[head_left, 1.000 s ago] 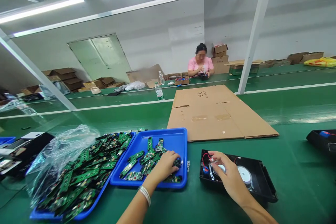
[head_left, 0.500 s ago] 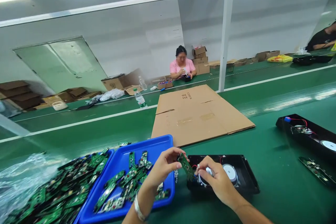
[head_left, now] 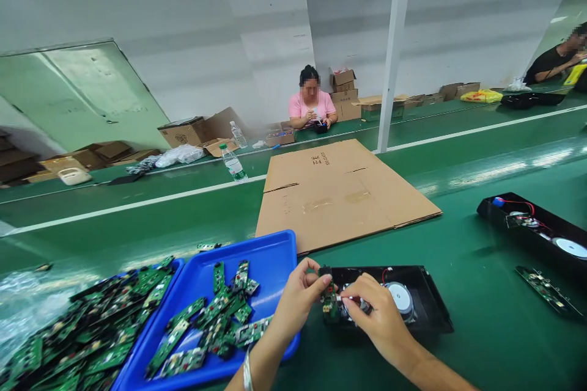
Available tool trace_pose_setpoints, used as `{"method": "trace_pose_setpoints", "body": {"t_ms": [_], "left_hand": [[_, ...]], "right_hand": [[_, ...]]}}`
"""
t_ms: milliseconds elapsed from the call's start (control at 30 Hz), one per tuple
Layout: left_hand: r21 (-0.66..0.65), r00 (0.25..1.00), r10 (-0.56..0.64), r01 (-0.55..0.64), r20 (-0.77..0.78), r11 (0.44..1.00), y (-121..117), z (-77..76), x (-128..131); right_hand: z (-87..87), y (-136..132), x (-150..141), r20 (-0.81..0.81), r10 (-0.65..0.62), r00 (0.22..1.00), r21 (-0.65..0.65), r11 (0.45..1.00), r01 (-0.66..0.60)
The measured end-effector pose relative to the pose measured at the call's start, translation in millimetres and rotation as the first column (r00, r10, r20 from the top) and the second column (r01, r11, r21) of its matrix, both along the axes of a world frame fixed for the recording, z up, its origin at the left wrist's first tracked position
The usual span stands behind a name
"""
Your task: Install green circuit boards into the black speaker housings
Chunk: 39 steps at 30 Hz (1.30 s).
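My left hand (head_left: 298,302) pinches a small green circuit board (head_left: 329,304) upright at the left end of a black speaker housing (head_left: 422,311). My right hand (head_left: 378,317) is closed beside it, its fingertips on a red wire and connector at the board. The housing lies open on the green belt with a round silver speaker (head_left: 400,297) inside. A blue tray (head_left: 270,256) with several loose green boards sits just left of my hands.
A second blue tray (head_left: 96,336) heaped with boards and clear plastic lies far left. Flat cardboard (head_left: 339,192) lies behind. Another black housing (head_left: 532,226) and a loose board (head_left: 543,290) are at the right. A person in pink sits across the belt; another person is at far right.
My left hand lifted a board out of the blue tray and brought it to the housing. My right hand moved from the speaker to the wire at the board. The view shifted rightwards.
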<state>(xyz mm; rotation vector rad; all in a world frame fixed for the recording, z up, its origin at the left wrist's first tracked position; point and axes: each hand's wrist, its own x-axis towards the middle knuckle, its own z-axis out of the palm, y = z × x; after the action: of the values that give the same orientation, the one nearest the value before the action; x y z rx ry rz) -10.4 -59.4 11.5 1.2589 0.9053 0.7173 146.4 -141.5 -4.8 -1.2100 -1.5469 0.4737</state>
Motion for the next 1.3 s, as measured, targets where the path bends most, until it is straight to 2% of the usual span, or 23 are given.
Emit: {"method": "trace_pose_setpoints", "body": {"t_ms": [167, 267, 367, 667, 800, 1100, 1300], "left_hand": [[0.073, 0.994, -0.018, 0.026, -0.108, 0.997, -13.5, 9.9, -0.8], [0.146, 0.977, 0.031, 0.0, -0.213, 0.989, -22.8, 17.1, -1.0], [0.245, 0.947, 0.074, 0.005, -0.312, 0.97, -29.1, 20.9, -0.7], [0.375, 0.936, 0.107, 0.029, -0.336, 0.926, -32.8, 16.9, 3.6], [0.442, 0.933, 0.116, 0.051, -0.342, 0.896, -37.4, 15.9, 4.3], [0.608, 0.912, 0.214, 0.047, -0.35, 0.793, -41.7, 15.0, 3.9], [0.683, 0.903, 0.233, 0.086, -0.361, 0.726, -44.8, 12.3, 0.7]], "right_hand": [[-4.0, 0.3, -2.1, 0.069, -0.083, 0.994, 0.182, 0.981, 0.069], [-7.2, -0.1, -5.9, 0.143, -0.158, 0.977, 0.335, 0.937, 0.103], [-9.0, -1.1, -9.5, 0.231, -0.234, 0.945, 0.404, 0.906, 0.126], [-9.4, -2.0, -8.4, 0.451, -0.291, 0.844, 0.453, 0.889, 0.065], [-9.5, -2.7, -8.6, 0.413, -0.308, 0.857, 0.477, 0.875, 0.084], [-3.1, -4.5, -5.5, 0.406, -0.297, 0.864, 0.479, 0.875, 0.076], [-2.4, -5.9, -7.1, 0.361, -0.295, 0.885, 0.507, 0.859, 0.079]]}}
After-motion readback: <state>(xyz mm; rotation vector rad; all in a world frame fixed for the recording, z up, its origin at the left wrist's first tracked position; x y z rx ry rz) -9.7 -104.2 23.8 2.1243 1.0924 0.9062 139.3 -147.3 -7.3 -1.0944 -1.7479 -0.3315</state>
